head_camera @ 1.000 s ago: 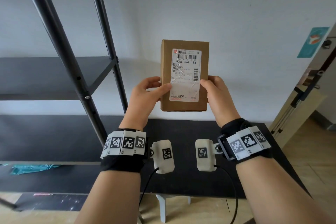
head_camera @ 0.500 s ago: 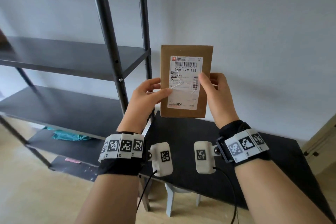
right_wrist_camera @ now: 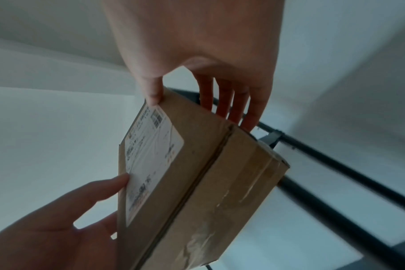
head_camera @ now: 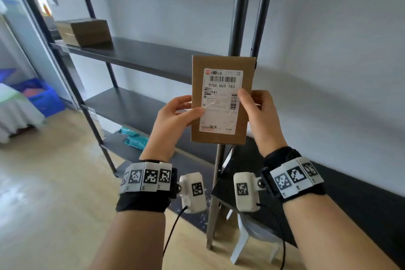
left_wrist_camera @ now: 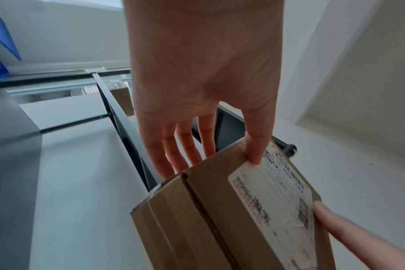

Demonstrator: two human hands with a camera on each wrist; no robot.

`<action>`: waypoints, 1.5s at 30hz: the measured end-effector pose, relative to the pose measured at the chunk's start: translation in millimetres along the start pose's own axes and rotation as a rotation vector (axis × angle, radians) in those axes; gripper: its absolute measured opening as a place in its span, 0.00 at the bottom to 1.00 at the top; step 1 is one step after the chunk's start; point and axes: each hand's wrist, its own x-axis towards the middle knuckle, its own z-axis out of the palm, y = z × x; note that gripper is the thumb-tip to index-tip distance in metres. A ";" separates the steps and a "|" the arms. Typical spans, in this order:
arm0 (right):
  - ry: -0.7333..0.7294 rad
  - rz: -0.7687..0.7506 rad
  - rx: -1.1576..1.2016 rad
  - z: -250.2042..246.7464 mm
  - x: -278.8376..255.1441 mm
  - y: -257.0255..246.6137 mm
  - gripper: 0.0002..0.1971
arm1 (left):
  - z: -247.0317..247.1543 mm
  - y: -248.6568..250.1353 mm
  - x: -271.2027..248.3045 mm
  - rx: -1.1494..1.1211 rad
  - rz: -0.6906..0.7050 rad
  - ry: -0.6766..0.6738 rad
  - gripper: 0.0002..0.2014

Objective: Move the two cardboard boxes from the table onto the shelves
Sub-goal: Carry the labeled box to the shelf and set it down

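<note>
- Head view: we hold a flat brown cardboard box (head_camera: pixel 221 101) upright in the air, its white shipping label (head_camera: pixel 221 103) with a barcode facing us.
- Our left hand (head_camera: pixel 173 125) and right hand (head_camera: pixel 260 116) pinch its two sides, thumbs on the label, fingers behind.
- Directly behind it stand the black shelf posts (head_camera: pixel 238 9).
- A second cardboard box (head_camera: pixel 84 32) sits on the upper shelf (head_camera: pixel 135 56), well apart.
- The black table (head_camera: pixel 350 199) lies below right, a white stool (head_camera: pixel 254 239) under it.

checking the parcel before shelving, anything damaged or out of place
Nothing serious. The held box looks intact; only its label is wrinkled under tape. The teal bag lies crumpled on the bottom shelf.
</note>
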 end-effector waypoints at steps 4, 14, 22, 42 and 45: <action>-0.073 0.014 0.048 75.2 -16.8 -9.1 0.14 | -76.9 -0.2 -4.5 0.009 -0.023 0.071 0.20; -0.307 0.089 0.066 245.2 -53.9 -18.9 0.20 | -240.7 -14.8 -21.7 0.015 -0.110 0.262 0.15; -0.451 0.117 0.061 353.6 -43.5 -5.6 0.19 | -324.9 -41.0 -7.3 0.000 -0.143 0.346 0.12; -0.611 0.141 -0.049 589.2 146.4 51.8 0.09 | -469.1 -115.4 220.3 0.014 -0.370 0.534 0.34; -0.608 0.166 -0.075 619.6 159.1 62.7 0.18 | -493.0 -126.9 245.1 0.032 -0.380 0.555 0.25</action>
